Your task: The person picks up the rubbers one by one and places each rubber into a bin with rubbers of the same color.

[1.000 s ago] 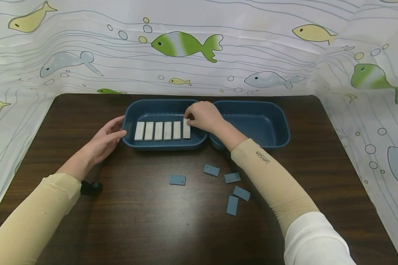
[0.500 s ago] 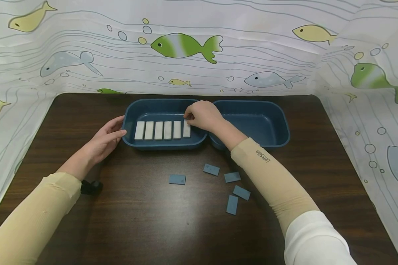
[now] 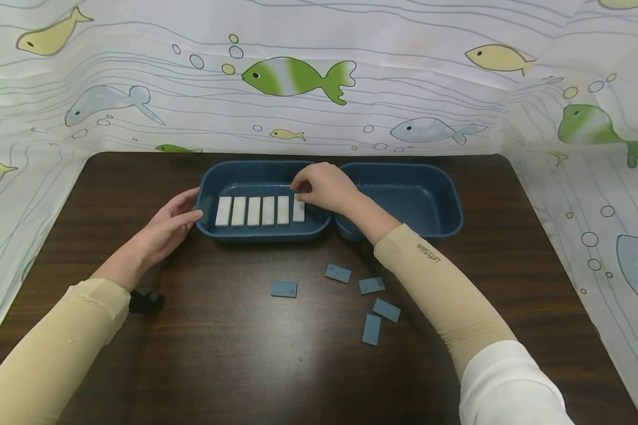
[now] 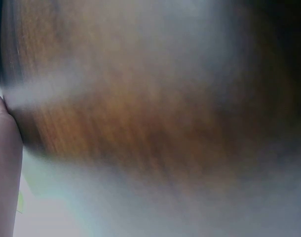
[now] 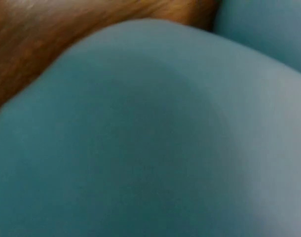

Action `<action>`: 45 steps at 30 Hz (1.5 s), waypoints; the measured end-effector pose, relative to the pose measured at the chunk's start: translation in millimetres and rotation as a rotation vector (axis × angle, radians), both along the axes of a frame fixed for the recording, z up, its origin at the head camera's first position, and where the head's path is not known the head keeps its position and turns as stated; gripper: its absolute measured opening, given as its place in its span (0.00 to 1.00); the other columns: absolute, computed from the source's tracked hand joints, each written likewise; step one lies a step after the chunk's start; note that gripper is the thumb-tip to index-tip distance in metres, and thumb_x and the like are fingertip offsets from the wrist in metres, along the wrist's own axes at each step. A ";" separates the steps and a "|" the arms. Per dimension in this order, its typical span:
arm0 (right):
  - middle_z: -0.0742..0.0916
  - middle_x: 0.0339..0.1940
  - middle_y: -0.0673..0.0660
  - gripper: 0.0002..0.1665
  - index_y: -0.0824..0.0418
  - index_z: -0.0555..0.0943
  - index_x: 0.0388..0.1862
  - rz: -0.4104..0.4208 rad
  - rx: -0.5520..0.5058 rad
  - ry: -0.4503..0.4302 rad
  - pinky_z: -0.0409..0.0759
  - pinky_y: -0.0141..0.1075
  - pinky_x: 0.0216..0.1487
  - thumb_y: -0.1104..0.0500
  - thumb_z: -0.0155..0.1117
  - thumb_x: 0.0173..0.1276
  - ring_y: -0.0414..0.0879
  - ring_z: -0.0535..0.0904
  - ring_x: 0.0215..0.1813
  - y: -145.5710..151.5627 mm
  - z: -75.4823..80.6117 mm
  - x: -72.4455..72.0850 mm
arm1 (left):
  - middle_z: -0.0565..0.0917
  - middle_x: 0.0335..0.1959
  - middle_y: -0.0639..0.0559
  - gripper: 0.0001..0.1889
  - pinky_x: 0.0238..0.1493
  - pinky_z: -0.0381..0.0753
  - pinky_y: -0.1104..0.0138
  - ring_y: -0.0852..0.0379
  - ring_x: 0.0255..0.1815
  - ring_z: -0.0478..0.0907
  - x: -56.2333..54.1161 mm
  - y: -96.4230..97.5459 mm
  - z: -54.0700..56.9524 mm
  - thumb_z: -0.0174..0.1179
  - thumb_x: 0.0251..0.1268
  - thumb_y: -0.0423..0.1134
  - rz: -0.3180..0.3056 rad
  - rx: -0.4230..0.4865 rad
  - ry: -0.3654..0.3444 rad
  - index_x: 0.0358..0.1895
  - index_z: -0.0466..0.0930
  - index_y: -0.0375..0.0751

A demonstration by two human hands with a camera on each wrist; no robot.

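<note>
Blue plastic tray [image 3: 266,237] on the left holds a row of several white rectangular tiles [image 3: 253,211]. My left hand [image 3: 167,223] holds this tray's left end, thumb at the rim and fingers along the outer side, their tips partly hidden. Over the tray's right part, my right hand [image 3: 326,188] hovers at the rightmost white tile [image 3: 299,212], covering its top end. The right thumb and index finger stand slightly apart. That tile lies in line with the others. A small part of the left hand [image 4: 5,163] shows in the blurred left wrist view.
A second blue tray [image 3: 404,231], with no tiles visible inside, stands right beside the first. Several blue-grey tiles [image 3: 284,289] lie scattered on the dark wooden table [image 3: 218,354] in front. A fish-patterned white sheet [image 3: 319,29] rises behind. The right wrist view shows blurred blue surfaces [image 5: 140,123].
The right index finger has moved slightly left, away from the thumb, and the rightmost white tile has settled into the row. The left hand has stayed put.
</note>
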State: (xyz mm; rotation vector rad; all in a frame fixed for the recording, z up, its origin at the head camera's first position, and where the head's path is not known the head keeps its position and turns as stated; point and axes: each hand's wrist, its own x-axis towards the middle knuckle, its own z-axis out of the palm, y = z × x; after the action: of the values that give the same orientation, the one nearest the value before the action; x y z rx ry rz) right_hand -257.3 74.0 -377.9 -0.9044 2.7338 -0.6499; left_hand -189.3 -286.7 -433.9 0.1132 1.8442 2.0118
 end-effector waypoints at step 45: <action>0.87 0.62 0.64 0.27 0.64 0.82 0.67 -0.545 -0.402 0.241 0.72 0.17 0.63 0.65 0.75 0.70 0.46 0.83 0.60 190.1 13.2 67.3 | 0.69 0.69 0.63 0.26 0.68 0.64 0.78 0.69 0.67 0.68 0.5 -1.5 -1.6 0.53 0.84 0.35 -0.002 -0.014 0.007 0.78 0.59 0.50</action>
State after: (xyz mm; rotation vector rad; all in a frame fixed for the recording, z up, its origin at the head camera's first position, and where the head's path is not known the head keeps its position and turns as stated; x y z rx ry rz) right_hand -190.0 264.1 -364.6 -0.2900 3.1501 -1.2978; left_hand -188.9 -288.2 -435.5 0.1185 1.8613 1.9997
